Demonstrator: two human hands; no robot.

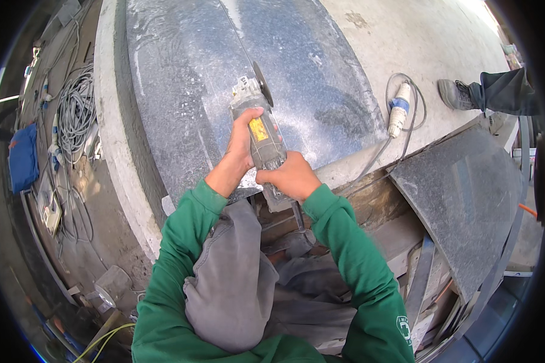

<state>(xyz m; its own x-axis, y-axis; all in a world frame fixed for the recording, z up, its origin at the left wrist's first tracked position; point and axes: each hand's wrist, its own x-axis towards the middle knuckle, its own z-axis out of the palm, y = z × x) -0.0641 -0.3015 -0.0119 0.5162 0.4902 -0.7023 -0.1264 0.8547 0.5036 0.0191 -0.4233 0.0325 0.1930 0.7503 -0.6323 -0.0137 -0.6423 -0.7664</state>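
Both my hands are closed around a dusty grey angle grinder (265, 140) with a yellow label. My left hand (239, 145) wraps the body's left side, its thumb over the top near the gear head. Behind it, my right hand (292, 177) grips the rear handle. The thin dark cutting disc (263, 83) stands upright on the head's right side, at the near end of a straight dark line in the stone slab (321, 78). Whether the disc spins or touches the slab I cannot tell. Pale dust lies over the slab around the tool.
A white and blue cable connector (399, 109) with looped cord lies right of the slab. Another person's shoe (455, 95) rests on the concrete at the far right. A loose dark slab (466, 199) leans nearby. Coiled grey cable (75, 115) and a blue cloth (23, 158) lie left.
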